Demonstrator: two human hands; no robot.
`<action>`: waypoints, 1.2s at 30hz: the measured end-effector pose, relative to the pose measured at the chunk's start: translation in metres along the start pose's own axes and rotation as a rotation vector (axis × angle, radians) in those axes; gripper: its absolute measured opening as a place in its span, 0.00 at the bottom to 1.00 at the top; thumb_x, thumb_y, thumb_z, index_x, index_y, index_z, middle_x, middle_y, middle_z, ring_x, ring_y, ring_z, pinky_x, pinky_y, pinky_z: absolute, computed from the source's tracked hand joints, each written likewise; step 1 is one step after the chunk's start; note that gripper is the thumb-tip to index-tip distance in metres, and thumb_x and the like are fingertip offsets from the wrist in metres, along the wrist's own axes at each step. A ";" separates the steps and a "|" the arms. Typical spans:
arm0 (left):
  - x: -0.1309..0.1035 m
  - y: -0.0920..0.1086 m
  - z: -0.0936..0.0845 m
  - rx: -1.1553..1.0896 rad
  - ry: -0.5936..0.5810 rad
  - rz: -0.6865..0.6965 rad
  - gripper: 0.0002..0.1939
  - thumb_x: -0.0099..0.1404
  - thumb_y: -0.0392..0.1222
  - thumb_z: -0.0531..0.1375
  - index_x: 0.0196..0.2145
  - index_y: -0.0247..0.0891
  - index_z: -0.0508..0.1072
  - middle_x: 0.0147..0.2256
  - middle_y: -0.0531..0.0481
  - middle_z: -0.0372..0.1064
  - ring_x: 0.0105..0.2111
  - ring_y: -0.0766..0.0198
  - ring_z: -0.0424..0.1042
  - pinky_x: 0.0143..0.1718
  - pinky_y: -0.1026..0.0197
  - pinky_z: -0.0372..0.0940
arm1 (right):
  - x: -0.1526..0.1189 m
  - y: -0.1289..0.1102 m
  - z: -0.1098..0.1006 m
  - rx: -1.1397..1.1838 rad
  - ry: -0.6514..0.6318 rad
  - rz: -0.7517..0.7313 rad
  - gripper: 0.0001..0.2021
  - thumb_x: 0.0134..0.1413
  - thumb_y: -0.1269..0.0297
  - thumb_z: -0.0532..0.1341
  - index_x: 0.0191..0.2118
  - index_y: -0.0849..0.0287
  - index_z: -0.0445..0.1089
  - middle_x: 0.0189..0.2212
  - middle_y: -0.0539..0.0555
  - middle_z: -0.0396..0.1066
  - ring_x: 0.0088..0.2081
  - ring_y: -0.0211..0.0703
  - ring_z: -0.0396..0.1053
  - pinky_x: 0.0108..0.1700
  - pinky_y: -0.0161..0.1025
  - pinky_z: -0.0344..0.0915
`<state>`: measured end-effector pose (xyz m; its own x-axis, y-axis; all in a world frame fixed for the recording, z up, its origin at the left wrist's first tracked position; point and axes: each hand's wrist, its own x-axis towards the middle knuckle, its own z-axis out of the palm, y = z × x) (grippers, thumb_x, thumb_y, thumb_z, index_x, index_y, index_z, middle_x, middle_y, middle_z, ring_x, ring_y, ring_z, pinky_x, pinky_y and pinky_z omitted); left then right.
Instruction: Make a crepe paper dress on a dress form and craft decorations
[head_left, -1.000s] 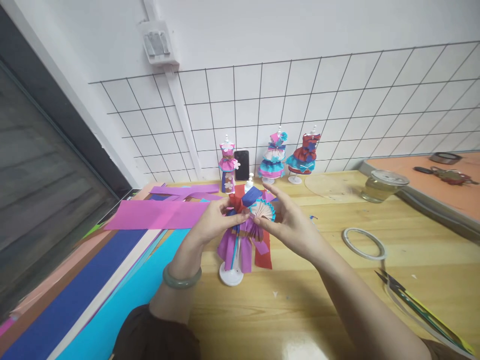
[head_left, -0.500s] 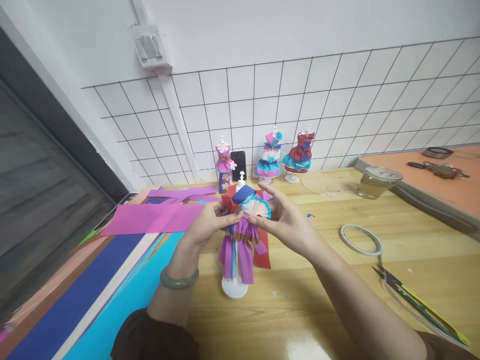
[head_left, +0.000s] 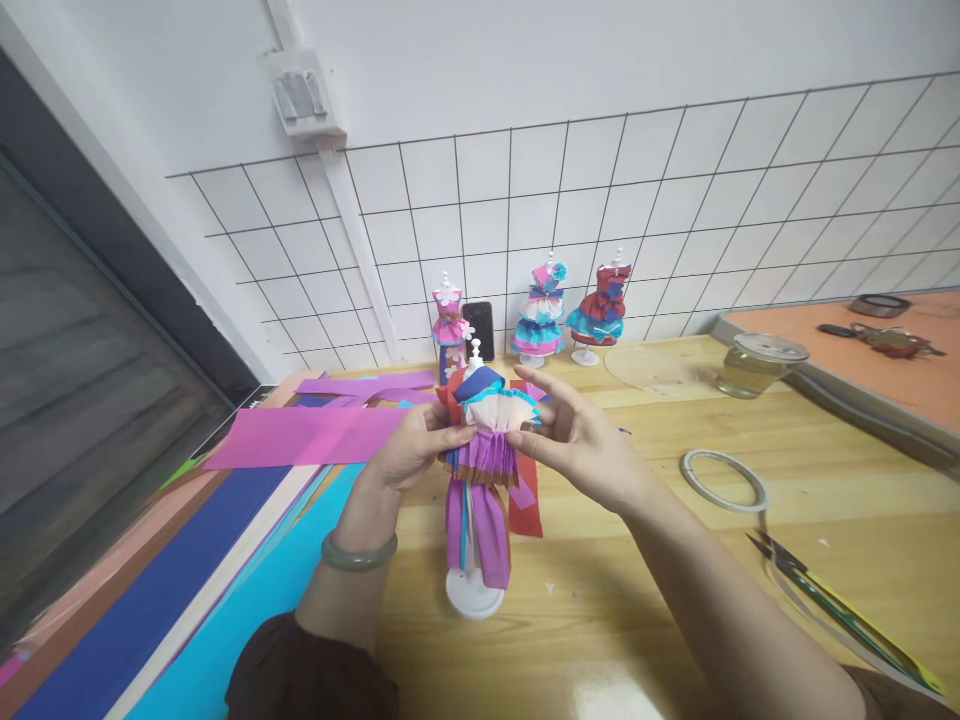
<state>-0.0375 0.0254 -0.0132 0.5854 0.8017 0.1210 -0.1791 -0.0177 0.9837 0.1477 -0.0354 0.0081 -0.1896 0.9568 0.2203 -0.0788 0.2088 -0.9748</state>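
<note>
I'm holding the dress (head_left: 487,535) right in front of me, upright between my hands above the near part of the table (head_left: 615,620), its white base (head_left: 475,597) showing below the skirt. Whether that base is taking its weight, I can't tell.

My left hand (head_left: 412,447) is coming in from the side, fingers closed on the dress at the waist, thumb lying across the front; I reckon that's steadying the narrow body. My right hand (head_left: 600,455) is pinching the other side, thumb pressing where the pale frill (head_left: 499,408) is meeting the purple one (head_left: 489,458). The index is standing up clear, probably so it isn't crushing the pleats. With both thumbs at the gathers, I'm likely stopping the folds from fanning out, and the skirt is hanging free below.

Paper (head_left: 300,438) is lying flat over on my left, clear of my grip, while a red strip (head_left: 531,515) is sitting just behind the dress. On my right, the tape (head_left: 685,472) and the scissors (head_left: 847,612) are lying well apart from the frills, seemingly within reach yet out of my way. Three finished-looking models (head_left: 538,310) are standing by the wall, maybe for looking at, with a phone (head_left: 480,328) among them.
</note>
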 end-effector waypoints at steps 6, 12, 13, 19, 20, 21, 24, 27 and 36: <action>0.001 -0.003 0.001 0.069 0.021 -0.062 0.15 0.50 0.42 0.64 0.36 0.32 0.72 0.34 0.44 0.72 0.35 0.59 0.70 0.37 0.58 0.63 | 0.001 0.002 0.006 -0.070 0.021 -0.036 0.32 0.47 0.67 0.60 0.58 0.54 0.49 0.38 0.54 0.70 0.41 0.45 0.69 0.42 0.45 0.68; 0.006 -0.006 0.004 0.109 0.091 -0.036 0.24 0.47 0.42 0.66 0.43 0.35 0.68 0.37 0.44 0.70 0.37 0.59 0.69 0.35 0.60 0.63 | 0.003 0.007 0.008 -0.140 0.045 -0.084 0.30 0.48 0.68 0.59 0.58 0.54 0.51 0.44 0.56 0.67 0.44 0.46 0.68 0.45 0.46 0.68; 0.006 -0.006 0.005 0.097 0.104 -0.032 0.27 0.47 0.42 0.66 0.45 0.37 0.66 0.38 0.44 0.70 0.38 0.59 0.69 0.35 0.60 0.64 | 0.004 0.008 0.008 -0.139 0.045 -0.090 0.30 0.48 0.68 0.59 0.58 0.54 0.50 0.45 0.56 0.67 0.45 0.46 0.67 0.46 0.46 0.67; 0.011 -0.010 0.005 0.135 0.164 0.057 0.24 0.45 0.42 0.67 0.40 0.36 0.64 0.35 0.48 0.67 0.36 0.61 0.68 0.36 0.60 0.62 | 0.008 0.013 0.005 -0.140 0.056 -0.106 0.30 0.48 0.69 0.60 0.58 0.54 0.51 0.51 0.56 0.62 0.50 0.45 0.63 0.50 0.45 0.63; 0.012 -0.011 0.005 0.153 0.175 0.082 0.23 0.45 0.42 0.67 0.37 0.36 0.64 0.34 0.50 0.67 0.35 0.63 0.68 0.35 0.62 0.62 | 0.009 0.014 0.004 -0.158 0.062 -0.106 0.31 0.48 0.68 0.60 0.58 0.54 0.50 0.51 0.57 0.62 0.50 0.45 0.62 0.50 0.45 0.63; 0.012 -0.012 0.005 0.172 0.193 0.105 0.21 0.44 0.42 0.67 0.34 0.36 0.63 0.31 0.52 0.65 0.33 0.65 0.67 0.33 0.63 0.61 | 0.009 0.015 0.003 -0.178 0.068 -0.104 0.31 0.49 0.68 0.60 0.59 0.54 0.49 0.51 0.57 0.62 0.51 0.46 0.62 0.50 0.45 0.63; 0.012 -0.015 0.005 0.262 0.274 0.152 0.21 0.44 0.43 0.67 0.25 0.37 0.56 0.23 0.59 0.57 0.23 0.72 0.59 0.25 0.68 0.55 | 0.010 0.020 0.000 -0.239 0.096 -0.103 0.33 0.50 0.66 0.60 0.60 0.54 0.46 0.50 0.58 0.63 0.50 0.46 0.62 0.48 0.44 0.64; 0.012 -0.018 0.004 0.355 0.319 0.186 0.25 0.45 0.45 0.67 0.20 0.37 0.50 0.20 0.60 0.51 0.20 0.74 0.52 0.23 0.68 0.50 | 0.011 0.024 -0.002 -0.285 0.124 -0.111 0.33 0.50 0.65 0.59 0.61 0.54 0.45 0.51 0.58 0.62 0.48 0.46 0.63 0.46 0.43 0.65; 0.013 -0.021 0.006 0.241 0.241 0.177 0.19 0.49 0.44 0.64 0.22 0.37 0.55 0.22 0.58 0.54 0.21 0.74 0.55 0.24 0.68 0.52 | 0.013 0.024 -0.001 -0.277 0.150 -0.093 0.33 0.48 0.66 0.60 0.60 0.54 0.47 0.51 0.58 0.61 0.45 0.46 0.65 0.45 0.44 0.65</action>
<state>-0.0217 0.0330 -0.0319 0.3547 0.8905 0.2849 -0.0529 -0.2851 0.9570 0.1445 -0.0178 -0.0129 -0.0460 0.9458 0.3215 0.1837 0.3244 -0.9279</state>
